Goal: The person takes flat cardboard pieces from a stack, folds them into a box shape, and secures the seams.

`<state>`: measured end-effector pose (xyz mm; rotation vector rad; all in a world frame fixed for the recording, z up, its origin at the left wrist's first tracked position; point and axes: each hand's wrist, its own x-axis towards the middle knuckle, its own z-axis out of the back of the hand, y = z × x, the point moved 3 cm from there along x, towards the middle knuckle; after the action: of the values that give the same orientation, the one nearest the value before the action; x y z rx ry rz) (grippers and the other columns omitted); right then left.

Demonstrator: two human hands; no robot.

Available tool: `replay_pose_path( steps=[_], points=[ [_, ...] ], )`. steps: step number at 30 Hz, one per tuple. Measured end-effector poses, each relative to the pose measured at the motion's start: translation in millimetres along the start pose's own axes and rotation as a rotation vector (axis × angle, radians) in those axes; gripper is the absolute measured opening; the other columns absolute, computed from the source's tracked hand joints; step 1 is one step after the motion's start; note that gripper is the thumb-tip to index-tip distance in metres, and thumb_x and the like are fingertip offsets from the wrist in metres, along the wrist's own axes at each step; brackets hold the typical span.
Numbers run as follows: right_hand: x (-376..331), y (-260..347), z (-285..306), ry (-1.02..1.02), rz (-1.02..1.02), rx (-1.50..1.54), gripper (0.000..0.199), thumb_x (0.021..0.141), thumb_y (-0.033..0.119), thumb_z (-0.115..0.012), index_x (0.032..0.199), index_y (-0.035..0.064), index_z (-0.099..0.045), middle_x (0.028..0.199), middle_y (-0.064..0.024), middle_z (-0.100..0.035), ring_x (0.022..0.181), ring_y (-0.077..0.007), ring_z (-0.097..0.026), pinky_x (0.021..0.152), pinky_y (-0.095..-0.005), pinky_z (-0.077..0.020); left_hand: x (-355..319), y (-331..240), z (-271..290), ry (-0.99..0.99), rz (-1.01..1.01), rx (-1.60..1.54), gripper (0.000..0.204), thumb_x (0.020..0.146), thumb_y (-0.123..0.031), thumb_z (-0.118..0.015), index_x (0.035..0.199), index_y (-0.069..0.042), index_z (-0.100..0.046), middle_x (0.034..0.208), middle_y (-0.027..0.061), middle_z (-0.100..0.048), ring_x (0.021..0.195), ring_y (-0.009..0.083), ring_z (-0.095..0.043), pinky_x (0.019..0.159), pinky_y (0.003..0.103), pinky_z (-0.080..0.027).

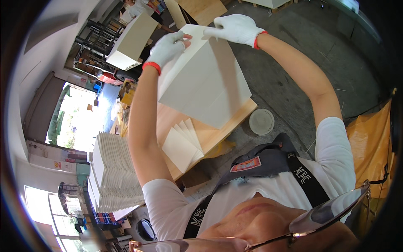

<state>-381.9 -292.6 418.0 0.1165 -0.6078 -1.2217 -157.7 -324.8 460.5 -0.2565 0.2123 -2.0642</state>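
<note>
In front of me, a tall white block [201, 86] with faint lines along its side, like stacked panels, stands on a light wooden table [237, 119]. My left hand [167, 49], in a white glove with a red cuff, is over the far left part of its top. The thumb and a finger stand apart, and bare fingertips show. My right hand [236, 30], gloved the same way, is at the far right edge of the top, its thumb and forefinger apart. I make out nothing held in either hand. Whether the fingertips touch the top is unclear.
Several thin white boards [182, 145] lie fanned on the table's near part. A tall stack of white panels [113, 172] rises at the left. A round bucket [261, 122] stands on the floor, right of the table. Another person [136, 8] is at the far left, by a white-sided stack [131, 40].
</note>
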Motion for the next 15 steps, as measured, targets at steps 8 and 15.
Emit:
replay_pose_path(
  steps=[8,15],
  points=[
    [34.9,-0.7,12.3,-0.27,0.384,-0.126,0.042,0.091,0.05,-0.05,0.083,0.0094,-0.059,0.074,-0.0101,-0.062,0.071,-0.0293,-0.062,0.064,-0.0402,-0.0463,-4.2,-25.9,-21.9,-0.173,-0.031,-0.072,0.023,0.092,-0.017,-0.057,0.114,-0.01,-0.061,0.09,0.0078,-0.061,0.083,0.0168,-0.057,0.078,0.031,-0.045],
    [26.6,-5.1,-12.6,-0.148,0.018,0.601,0.051,0.093,0.056,-0.044,0.084,0.0091,-0.061,0.066,-0.003,-0.054,0.064,-0.0152,-0.052,0.066,-0.0308,-0.0414,-0.1,-6.6,-27.4,-0.208,-0.134,-0.414,0.031,0.091,-0.013,-0.058,0.121,-0.006,-0.054,0.114,0.0082,-0.062,0.1,0.0177,-0.058,0.091,0.032,-0.044]
  ],
)
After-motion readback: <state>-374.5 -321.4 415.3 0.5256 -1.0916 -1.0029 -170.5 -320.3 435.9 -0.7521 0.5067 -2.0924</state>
